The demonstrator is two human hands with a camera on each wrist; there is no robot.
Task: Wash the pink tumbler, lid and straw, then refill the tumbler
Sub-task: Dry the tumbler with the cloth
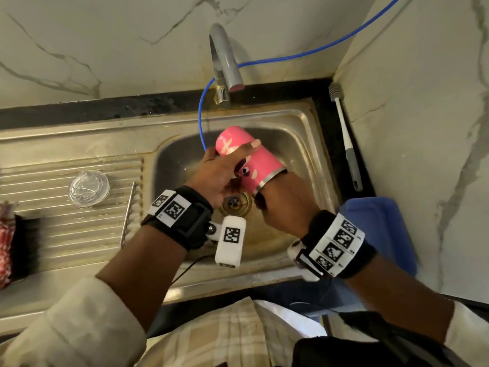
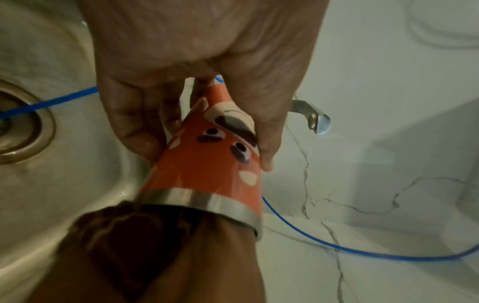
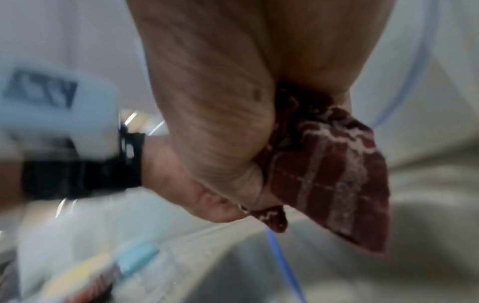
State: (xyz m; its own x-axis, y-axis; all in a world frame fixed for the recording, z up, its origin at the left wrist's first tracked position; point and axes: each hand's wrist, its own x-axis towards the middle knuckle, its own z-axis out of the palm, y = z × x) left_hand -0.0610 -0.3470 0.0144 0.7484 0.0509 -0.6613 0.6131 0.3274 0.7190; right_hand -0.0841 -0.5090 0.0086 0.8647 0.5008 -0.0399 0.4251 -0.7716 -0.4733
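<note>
The pink tumbler (image 1: pixel 260 161) (image 2: pixel 207 170) lies tilted over the sink basin, base up and back, steel-rimmed mouth toward me. My left hand (image 1: pixel 222 170) (image 2: pixel 181 61) grips its body, thumb across the top. My right hand (image 1: pixel 285 205) (image 3: pixel 220 123) holds a red checked cloth (image 3: pixel 332 174) (image 2: pixel 124 231), and its fingers are hidden inside the tumbler's mouth. The clear lid (image 1: pixel 88 188) rests on the ribbed drainboard to the left. A thin metal straw (image 1: pixel 128 213) lies at the drainboard's right edge.
The steel sink (image 1: pixel 304 144) has a brass drain (image 1: pixel 236 205) below the hands. The faucet (image 1: pixel 225 62) stands behind it, and a blue hose (image 1: pixel 202 115) hangs into the basin. A bottle brush (image 1: pixel 346 144) lies on the right ledge, by a blue container (image 1: pixel 378 229).
</note>
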